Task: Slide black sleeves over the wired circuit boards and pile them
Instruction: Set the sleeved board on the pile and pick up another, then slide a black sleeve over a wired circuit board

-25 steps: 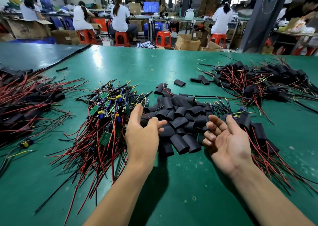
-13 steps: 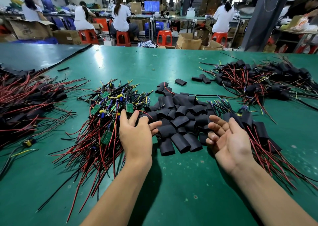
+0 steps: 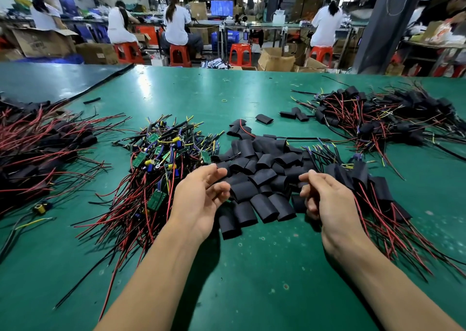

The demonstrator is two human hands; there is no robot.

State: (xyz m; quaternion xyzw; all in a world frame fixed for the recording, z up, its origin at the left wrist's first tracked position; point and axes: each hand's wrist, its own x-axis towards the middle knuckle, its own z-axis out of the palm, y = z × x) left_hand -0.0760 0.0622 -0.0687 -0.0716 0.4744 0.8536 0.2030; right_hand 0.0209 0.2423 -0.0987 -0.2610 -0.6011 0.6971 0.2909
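**Step in hand: pick-up for the next unit.** No board is being sleeved at this moment. The sleeve pile (image 3: pixel 262 169) lies on the table (image 3: pixel 227 267) and serves as reference.

**Positions**
- Boards (image 3: pixel 156 164), unsleeved, with red and black leads: heap just left of the sleeve pile, touching its left edge.
- Sleeved units (image 3: pixel 363 179): heap just right of the sleeve pile, leads trailing toward the person.
- A further heap (image 3: pixel 393 119) of sleeved units: beyond the sleeve pile, to the right, well apart.

**Hands**
- Left hand (image 3: pixel 201 199): at the near-left edge of the sleeve pile, palm turned inward, fingers loosely bent and apart. It holds nothing.
- Right hand (image 3: pixel 327 202): at the near-right edge of the sleeve pile, fingers curled toward the sleeves. Whether the tips pinch a sleeve cannot be told.

**Next move, as judged.** One hand needs one board separated from the tangle left of the sleeve pile. The other needs one sleeve held with its mouth open. The leads are interlaced, so a lifted board may drag neighbours.

**Change from the earlier frame.** Half a second ago the left hand lay back-up over the boards. It has now drawn toward the sleeve pile and rolled palm-inward, empty. The right hand was palm-up with spread fingers. It has now turned over and curled. The piles have not shifted.
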